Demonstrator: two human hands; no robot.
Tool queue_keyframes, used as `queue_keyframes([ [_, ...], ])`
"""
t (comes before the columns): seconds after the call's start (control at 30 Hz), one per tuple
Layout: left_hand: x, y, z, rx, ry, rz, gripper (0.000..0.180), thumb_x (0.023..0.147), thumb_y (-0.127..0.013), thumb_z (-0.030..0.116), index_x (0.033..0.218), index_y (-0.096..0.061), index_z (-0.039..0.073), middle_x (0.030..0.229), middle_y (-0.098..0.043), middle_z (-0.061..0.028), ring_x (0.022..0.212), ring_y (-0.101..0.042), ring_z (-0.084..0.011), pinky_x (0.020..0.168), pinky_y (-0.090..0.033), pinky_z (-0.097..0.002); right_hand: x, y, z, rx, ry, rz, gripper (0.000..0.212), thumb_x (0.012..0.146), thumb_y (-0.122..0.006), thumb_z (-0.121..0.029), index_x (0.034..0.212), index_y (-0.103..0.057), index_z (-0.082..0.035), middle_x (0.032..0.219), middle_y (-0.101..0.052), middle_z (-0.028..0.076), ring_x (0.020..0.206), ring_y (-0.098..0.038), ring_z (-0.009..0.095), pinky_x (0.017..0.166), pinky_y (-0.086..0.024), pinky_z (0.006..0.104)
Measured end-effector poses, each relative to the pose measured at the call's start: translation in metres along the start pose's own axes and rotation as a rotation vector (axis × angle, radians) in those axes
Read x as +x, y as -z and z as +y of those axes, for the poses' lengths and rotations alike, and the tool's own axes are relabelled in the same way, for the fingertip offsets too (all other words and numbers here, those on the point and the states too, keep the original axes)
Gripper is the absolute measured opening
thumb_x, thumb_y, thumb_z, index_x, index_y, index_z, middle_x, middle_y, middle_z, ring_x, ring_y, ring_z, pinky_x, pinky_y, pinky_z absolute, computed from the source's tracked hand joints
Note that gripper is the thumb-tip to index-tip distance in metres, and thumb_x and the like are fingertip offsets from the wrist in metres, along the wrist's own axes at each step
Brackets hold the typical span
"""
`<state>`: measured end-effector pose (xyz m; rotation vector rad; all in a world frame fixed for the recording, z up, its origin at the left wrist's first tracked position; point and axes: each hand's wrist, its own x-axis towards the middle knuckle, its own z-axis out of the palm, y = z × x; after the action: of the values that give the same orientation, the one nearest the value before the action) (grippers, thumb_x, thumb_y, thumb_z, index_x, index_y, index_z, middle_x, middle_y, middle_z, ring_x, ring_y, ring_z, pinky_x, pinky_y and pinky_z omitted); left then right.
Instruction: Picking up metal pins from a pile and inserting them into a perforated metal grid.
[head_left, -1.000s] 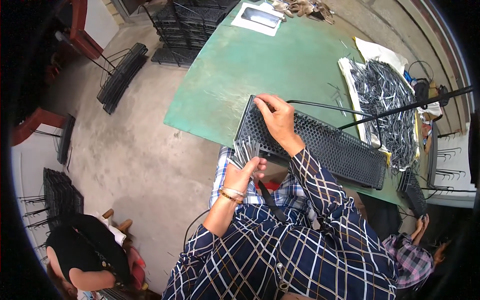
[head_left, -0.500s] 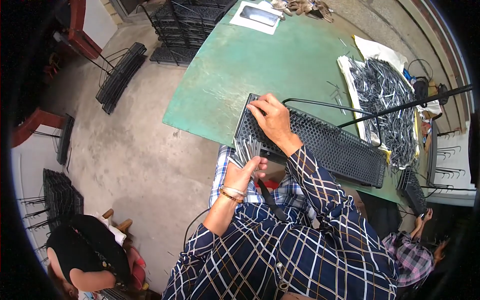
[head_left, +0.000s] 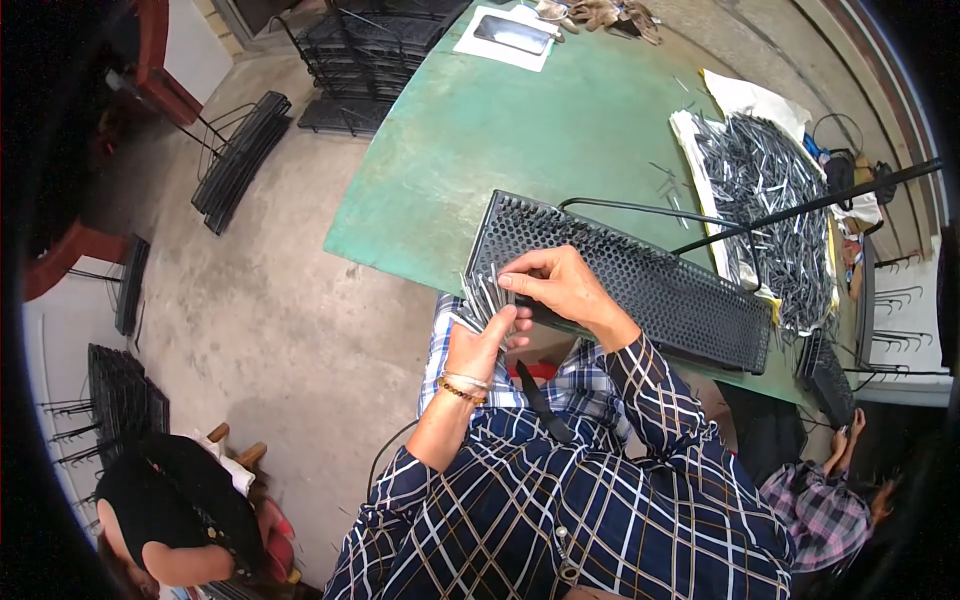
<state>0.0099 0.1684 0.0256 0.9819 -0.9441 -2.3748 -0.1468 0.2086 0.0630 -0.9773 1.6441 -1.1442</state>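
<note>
leaning forward at the lower left, a person in black (head_left: 165, 505) is just below a stack of racks (head_left: 122, 390) on the floor (head_left: 260, 320). further right, the green counter (head_left: 440, 190) begins, with a phone (head_left: 505, 33) on white paper near its far edge. just below the counter's near edge, the left hand (head_left: 482, 345) has its fingers wrapped round a bundle of thin grey rods (head_left: 480, 302), whose upper ends fan out beside the panel's left end. the grip sits low on the bundle, so if the thumb relaxes, the outer rods could slide out and drop to the floor.

next to it, the right hand (head_left: 565, 285) reaches in, thumb and forefinger closed together at the rod ends; whether a rod is between them is too small to tell. a careless pull there could drag out neighbours, because the rods lie crossed and crowded. behind and right of this hand, the black perforated panel (head_left: 650, 300) lies tilted along the counter's near edge; a knock from the wrist could shift it.

right of the panel, a large pile (head_left: 765, 220) of similar rods fills an open white sack (head_left: 687, 135); an elbow catching the long bar (head_left: 835, 207) across it might scatter some. at the lower right is another person (head_left: 820, 510) in plaid.
</note>
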Motion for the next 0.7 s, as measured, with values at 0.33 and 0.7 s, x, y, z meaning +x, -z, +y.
queue_keyframes([
  [0.33,0.001,-0.008,-0.001,0.001,-0.017,0.042,0.021,0.088,-0.055,0.009,0.107,-0.057,-0.001,0.091,-0.065,-0.0125,0.077,-0.065,-0.0183,0.059,-0.054,-0.0265,-0.004,0.002,0.009,0.054,-0.026,0.036,0.020,0.081,-0.067,-0.016,0.089,-0.068,0.002,0.073,-0.066,0.006,0.063,-0.057,0.008,0.054,-0.046,0.0226],
  [0.7,0.003,-0.006,-0.003,-0.072,0.018,0.121,0.020,0.088,-0.055,0.010,0.104,-0.055,-0.003,0.094,-0.064,-0.0151,0.079,-0.065,-0.0208,0.062,-0.055,-0.0293,0.008,0.008,-0.003,0.028,0.172,0.392,0.016,0.083,-0.064,-0.015,0.088,-0.066,0.000,0.074,-0.063,0.001,0.055,-0.050,0.005,0.049,-0.041,0.0196],
])
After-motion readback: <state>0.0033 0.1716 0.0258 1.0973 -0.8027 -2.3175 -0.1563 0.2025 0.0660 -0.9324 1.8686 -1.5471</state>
